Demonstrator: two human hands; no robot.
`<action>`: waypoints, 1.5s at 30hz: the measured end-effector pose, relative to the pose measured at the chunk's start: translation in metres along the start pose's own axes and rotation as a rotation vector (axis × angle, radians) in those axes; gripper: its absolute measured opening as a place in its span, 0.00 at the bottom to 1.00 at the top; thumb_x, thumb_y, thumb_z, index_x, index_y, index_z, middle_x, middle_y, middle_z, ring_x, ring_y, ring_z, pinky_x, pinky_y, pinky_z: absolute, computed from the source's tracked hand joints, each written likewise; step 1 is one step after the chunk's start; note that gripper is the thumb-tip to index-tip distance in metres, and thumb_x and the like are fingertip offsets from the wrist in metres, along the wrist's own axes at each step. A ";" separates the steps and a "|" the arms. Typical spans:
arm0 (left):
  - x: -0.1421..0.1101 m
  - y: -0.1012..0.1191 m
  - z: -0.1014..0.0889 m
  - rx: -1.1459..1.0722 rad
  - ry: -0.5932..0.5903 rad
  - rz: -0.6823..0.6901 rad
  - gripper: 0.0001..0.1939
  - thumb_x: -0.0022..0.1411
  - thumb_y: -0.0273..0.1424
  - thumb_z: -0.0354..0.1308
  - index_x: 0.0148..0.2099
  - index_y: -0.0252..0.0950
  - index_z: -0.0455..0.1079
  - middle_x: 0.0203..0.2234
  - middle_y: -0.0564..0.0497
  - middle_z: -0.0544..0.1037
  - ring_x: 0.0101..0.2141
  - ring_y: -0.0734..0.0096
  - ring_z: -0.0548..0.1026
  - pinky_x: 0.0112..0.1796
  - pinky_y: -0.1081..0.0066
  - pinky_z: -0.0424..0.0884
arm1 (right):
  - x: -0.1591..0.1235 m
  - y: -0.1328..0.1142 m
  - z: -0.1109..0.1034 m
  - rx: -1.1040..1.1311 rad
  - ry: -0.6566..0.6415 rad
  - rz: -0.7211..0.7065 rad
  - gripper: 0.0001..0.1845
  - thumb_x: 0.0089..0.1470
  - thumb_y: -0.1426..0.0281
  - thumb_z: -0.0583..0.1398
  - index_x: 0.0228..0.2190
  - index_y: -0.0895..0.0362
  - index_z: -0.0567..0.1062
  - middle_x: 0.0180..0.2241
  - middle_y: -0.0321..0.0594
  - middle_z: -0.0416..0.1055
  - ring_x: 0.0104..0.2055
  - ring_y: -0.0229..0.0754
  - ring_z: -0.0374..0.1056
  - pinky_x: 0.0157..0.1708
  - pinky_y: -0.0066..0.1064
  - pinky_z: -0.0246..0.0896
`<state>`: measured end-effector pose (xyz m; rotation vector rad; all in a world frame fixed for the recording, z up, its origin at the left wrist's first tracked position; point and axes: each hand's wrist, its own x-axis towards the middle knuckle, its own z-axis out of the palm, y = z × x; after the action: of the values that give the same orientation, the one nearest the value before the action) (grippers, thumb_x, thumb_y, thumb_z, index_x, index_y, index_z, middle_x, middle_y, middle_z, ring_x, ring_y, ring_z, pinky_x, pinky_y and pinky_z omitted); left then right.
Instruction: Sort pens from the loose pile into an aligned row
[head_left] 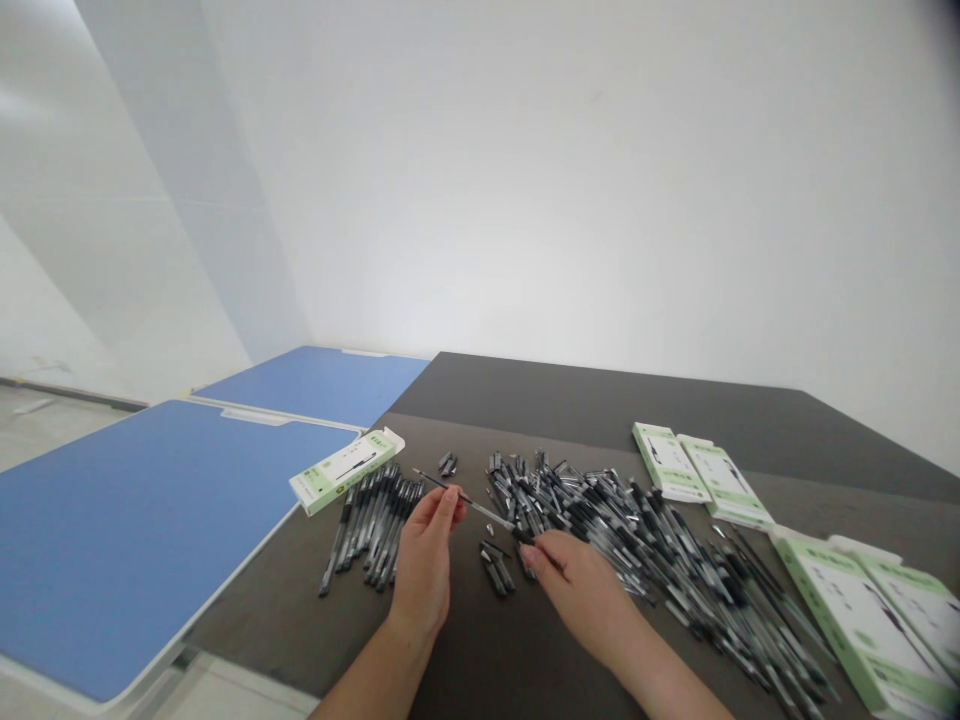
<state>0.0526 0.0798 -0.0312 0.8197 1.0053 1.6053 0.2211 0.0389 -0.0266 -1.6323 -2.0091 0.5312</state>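
A clear-barrelled pen (486,513) is held slantwise above the dark table, its thin tip end pointing up to the left. My left hand (424,560) pinches it near the tip end between thumb and fingers. Closed around the dark far end of the same pen is my right hand (579,585); whether that end is a cap or part of the barrel, I cannot tell. Under the hands lie a few short black pieces that look like pen caps (496,568). A bunch of pens (375,520) lies roughly side by side left of my left hand.
A big loose heap of pens and pen parts (600,510) spreads rightward on the dark table (525,395). One green and white pen box (346,470) lies at the left, others (724,480) at the right. Blue-topped tables (150,530) adjoin on the left; a white wall stands behind.
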 end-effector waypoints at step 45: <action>0.049 -0.003 -0.003 1.405 -1.036 0.568 0.08 0.56 0.24 0.54 0.33 0.39 0.73 0.32 0.49 0.75 0.37 0.65 0.72 0.41 0.70 0.64 | 0.003 0.000 0.001 0.868 0.129 0.161 0.20 0.56 0.54 0.50 0.28 0.58 0.70 0.20 0.30 0.55 0.20 0.33 0.50 0.20 0.26 0.44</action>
<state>0.0394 0.1271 -0.0341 2.6796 1.0069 0.3628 0.2201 0.0418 -0.0267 -1.2208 -1.2577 1.1264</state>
